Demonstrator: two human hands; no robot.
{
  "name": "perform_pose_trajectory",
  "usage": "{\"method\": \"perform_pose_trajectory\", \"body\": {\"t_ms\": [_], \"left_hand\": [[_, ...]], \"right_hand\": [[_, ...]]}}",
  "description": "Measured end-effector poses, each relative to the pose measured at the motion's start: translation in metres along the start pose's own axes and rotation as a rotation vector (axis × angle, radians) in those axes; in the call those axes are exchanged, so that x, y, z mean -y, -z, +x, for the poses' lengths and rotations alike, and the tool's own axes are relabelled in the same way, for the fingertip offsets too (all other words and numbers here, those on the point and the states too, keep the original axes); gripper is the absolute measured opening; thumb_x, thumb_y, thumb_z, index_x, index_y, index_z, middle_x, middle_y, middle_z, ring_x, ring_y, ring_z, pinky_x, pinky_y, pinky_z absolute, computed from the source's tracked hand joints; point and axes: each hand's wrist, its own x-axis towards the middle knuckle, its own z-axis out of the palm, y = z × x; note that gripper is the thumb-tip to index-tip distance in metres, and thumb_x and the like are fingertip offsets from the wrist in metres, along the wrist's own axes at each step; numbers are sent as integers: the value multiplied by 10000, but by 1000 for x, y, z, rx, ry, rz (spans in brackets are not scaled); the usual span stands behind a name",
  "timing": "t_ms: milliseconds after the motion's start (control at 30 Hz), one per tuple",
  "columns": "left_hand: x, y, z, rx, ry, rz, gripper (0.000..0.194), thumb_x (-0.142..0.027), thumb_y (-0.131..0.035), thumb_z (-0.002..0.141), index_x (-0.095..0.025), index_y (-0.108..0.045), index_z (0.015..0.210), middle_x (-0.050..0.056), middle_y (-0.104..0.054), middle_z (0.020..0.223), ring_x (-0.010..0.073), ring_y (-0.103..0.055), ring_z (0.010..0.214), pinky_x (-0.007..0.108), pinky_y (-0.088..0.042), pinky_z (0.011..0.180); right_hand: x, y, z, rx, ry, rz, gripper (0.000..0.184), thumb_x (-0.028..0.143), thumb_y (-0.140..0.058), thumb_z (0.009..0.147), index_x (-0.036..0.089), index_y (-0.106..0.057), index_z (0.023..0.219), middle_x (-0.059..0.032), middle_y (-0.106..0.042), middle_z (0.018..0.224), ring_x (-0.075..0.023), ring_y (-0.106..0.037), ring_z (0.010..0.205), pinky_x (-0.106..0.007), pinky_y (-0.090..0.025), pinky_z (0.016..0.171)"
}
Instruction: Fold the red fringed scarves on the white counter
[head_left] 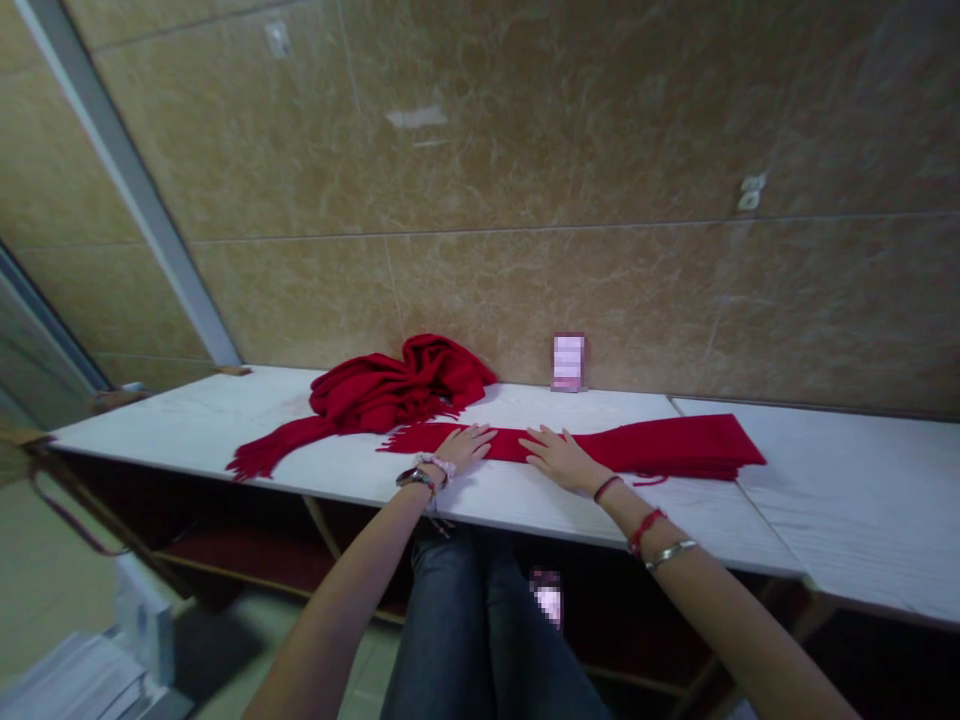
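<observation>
Where the red scarf (600,447) lies, both hands flat (palms down).

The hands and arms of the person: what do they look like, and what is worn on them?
Both forearms are bare, with no sleeves. The left hand has a dark watch or band and a pale pink bead bracelet at the wrist. The right hand has a thin dark band at the wrist, then a red cord bracelet and a silver bangle further up the forearm.
</observation>
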Motion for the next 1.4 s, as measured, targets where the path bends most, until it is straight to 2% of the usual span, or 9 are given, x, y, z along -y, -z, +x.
{"method": "perform_pose_trajectory", "body": {"t_ms": [233,333,467,600,833,967,1033,1233,1400], "left_hand": [[30,8,-23,43,305,28,421,-293,-291,902,-263,-367,1315,43,-333,1403,225,-285,1287,492,-245,1015],[41,10,-32,-28,433,49,418,-260,-303,890,-226,-404,1294,60,-374,1377,246,-298,1276,511,-258,1002],[44,8,-33,-166,244,61,392,-159,-356,840,-167,-515,1199,83,-486,1277,208,-403,1196,385,-334,991],[42,6,-28,-132,67,11,392,-112,-341,830,-180,-550,1155,53,-547,1205,149,-485,1104,292,-367,969],[52,14,-22,-176,323,2,277,-154,-454,838,-232,-585,1070,44,-587,1115,172,-539,1014,314,-426,892],[57,14,-21,-215,358,-16,274,-274,-502,855,-177,-526,1110,77,-539,1128,182,-544,965,375,-464,823],[57,11,-23,-230,363,-16,309,-319,-494,859,-157,-506,1122,81,-526,1127,185,-546,951,388,-475,797],[60,2,-30,-282,373,7,281,-320,-481,867,-180,-518,1108,79,-523,1136,173,-543,948,375,-474,802],[66,0,-29,-366,386,-22,222,-170,-397,881,-158,-581,1005,80,-586,1051,169,-547,958,315,-440,852]], "right_hand": [[-1,-11,-4,53,-17,23,465,373,-224,916,251,-312,1356,-62,-286,1426,-261,-238,1300,-563,-229,988],[-1,-11,-4,43,-27,32,467,384,-223,912,259,-322,1351,-52,-296,1422,-254,-247,1296,-555,-222,994],[-1,-12,-1,33,-50,51,472,407,-236,906,253,-350,1338,-52,-322,1411,-244,-262,1290,-538,-217,1003],[-1,-15,0,31,-62,60,464,403,-255,903,259,-358,1333,-54,-332,1407,-235,-264,1287,-528,-211,1007],[-2,-3,1,47,-47,69,443,361,-295,893,232,-405,1303,-70,-374,1380,-240,-307,1263,-515,-262,984],[8,23,36,190,6,10,376,317,-456,814,211,-553,1162,-106,-543,1216,-257,-508,1083,-446,-392,883],[25,28,59,129,74,-18,364,312,-470,806,186,-573,1131,-120,-575,1163,-262,-533,1044,-422,-406,866],[86,-5,99,-37,200,25,338,255,-441,830,141,-566,1123,-122,-597,1115,-228,-544,1020,-320,-444,819],[90,-14,112,2,75,65,298,133,-375,840,137,-640,976,-125,-648,1003,-215,-582,958,-299,-434,805]]}}
